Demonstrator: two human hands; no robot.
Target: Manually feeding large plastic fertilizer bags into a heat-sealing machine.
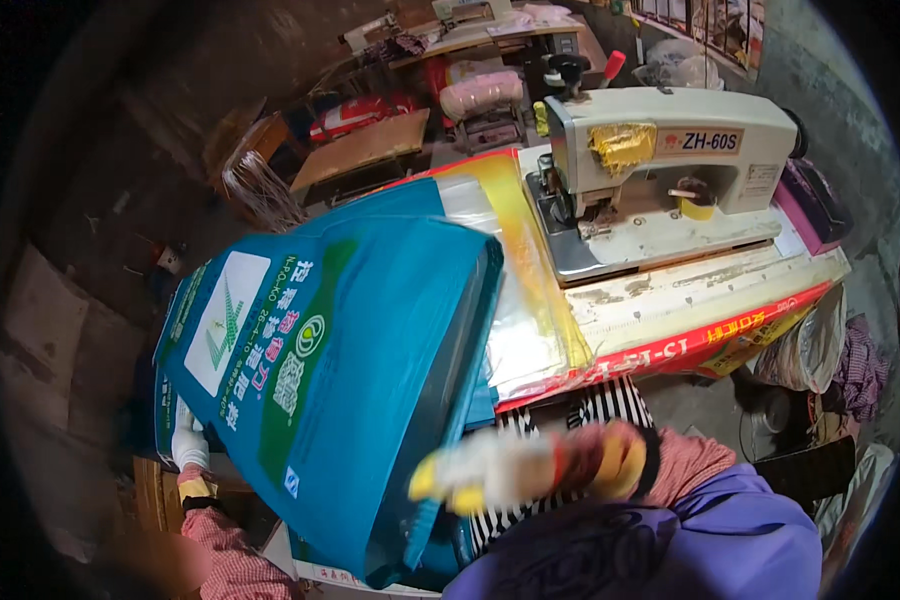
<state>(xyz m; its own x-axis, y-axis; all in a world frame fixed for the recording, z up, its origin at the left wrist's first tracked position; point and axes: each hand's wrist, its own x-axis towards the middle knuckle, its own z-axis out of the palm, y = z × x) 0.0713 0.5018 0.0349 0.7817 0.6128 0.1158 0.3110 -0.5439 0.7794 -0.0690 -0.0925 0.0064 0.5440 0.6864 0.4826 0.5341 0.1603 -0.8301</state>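
Observation:
A large blue-green woven plastic bag (355,300) with a white panel and a green patch slants across the middle, its open edge facing right. My left hand (190,442), in a white glove with yellowish parts, grips the bag's left edge, its fingertips partly hidden there. My right hand (500,470), in a white glove with yellow fingertips, is beside the bag's lower right edge. Motion smears its fingers, so I cannot tell whether they touch the bag. To the right, a cream sewing machine (670,150) stands on a worn table (660,290).
Clear and yellow plastic sheeting (535,290) covers the table's left part, with red printed sheeting (670,350) along its front edge. A purple box (810,205) sits by the machine. Behind are a wooden board (365,150), a pink-covered stool (482,95) and a bundle of strands (260,190).

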